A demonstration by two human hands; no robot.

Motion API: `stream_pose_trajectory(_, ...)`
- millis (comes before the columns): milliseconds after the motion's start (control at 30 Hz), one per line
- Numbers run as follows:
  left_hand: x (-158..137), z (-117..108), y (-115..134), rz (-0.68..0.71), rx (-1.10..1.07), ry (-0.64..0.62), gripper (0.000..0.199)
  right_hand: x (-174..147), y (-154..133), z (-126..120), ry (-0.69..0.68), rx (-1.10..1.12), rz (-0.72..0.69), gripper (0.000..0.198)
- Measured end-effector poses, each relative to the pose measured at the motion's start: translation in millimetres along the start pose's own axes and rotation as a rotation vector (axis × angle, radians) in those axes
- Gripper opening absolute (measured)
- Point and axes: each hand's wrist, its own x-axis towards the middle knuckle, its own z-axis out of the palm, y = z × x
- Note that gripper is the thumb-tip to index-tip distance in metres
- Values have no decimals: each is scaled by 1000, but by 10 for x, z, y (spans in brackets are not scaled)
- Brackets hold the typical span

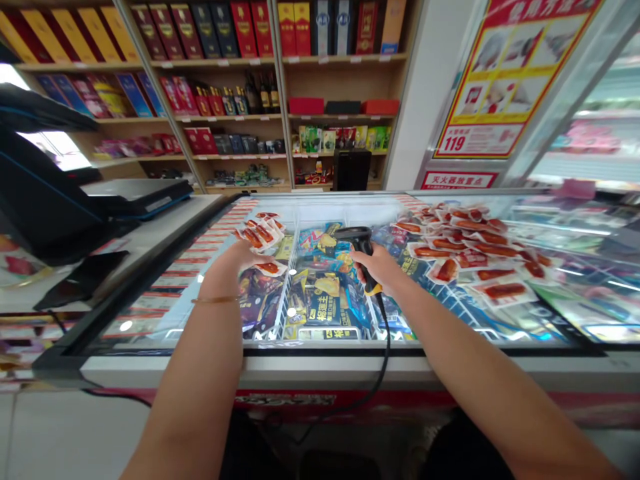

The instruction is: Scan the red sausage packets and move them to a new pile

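My left hand (pixel 237 261) is over the left part of the glass freezer top (pixel 200 280). Its thumb lies along a clear packet of reddish-brown sausage (pixel 269 268), and the hand seems closed on it; the other fingers are mostly hidden. Just beyond it lies a small pile of sausage packets (pixel 260 232). In my right hand (pixel 375 263) is a black and yellow barcode scanner (pixel 361 241), its head pointing left and its cable hanging over the front edge. A larger heap of sausage packets (pixel 470 243) spreads over the glass to the right.
Under the glass are wire baskets with coloured food bags (pixel 325 293). To the left stands a counter with a scale (pixel 140 193) and a dark terminal (pixel 40 180). Shelves of boxes and bottles (pixel 220 63) rise behind the freezer. A red and yellow poster (pixel 510 80) hangs at right.
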Motion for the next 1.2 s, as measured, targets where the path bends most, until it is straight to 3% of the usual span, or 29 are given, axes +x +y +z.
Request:
stream_pose_trajectory(133, -174, 91, 285, -103, -175, -175, 52, -18, -10, 28, 0, -4, -13, 17)
stream_pose_trajectory(267, -257, 356, 522, -34, -478, -270, 39, -8, 1, 24, 11, 18, -43, 18)
stream_pose_trajectory(433, -276, 640, 692, 19, -679, -255, 35, 7, 18, 14, 3, 26, -38, 18)
stream_pose_trajectory(633, -256, 738, 721, 123, -856, -308, 23, -14, 17, 26, -3, 10, -63, 21)
stream_pose_trajectory(733, -211, 799, 692, 182, -846, -246, 33, -37, 16, 44, 0, -8, -61, 21)
stream_pose_trajectory(867, -97, 903, 632, 354, -760, -49, 49, -75, 15, 76, -8, -3, -65, 23)
stream_pose_trajectory(1033, 33, 974, 576, 476, -815, 118, 50, -135, 18, 132, -108, 19, -91, 26)
stream_pose_trajectory(1200, 21, 934, 608, 498, -812, 177, 49, -199, 11, 185, -178, 53, -99, 28)
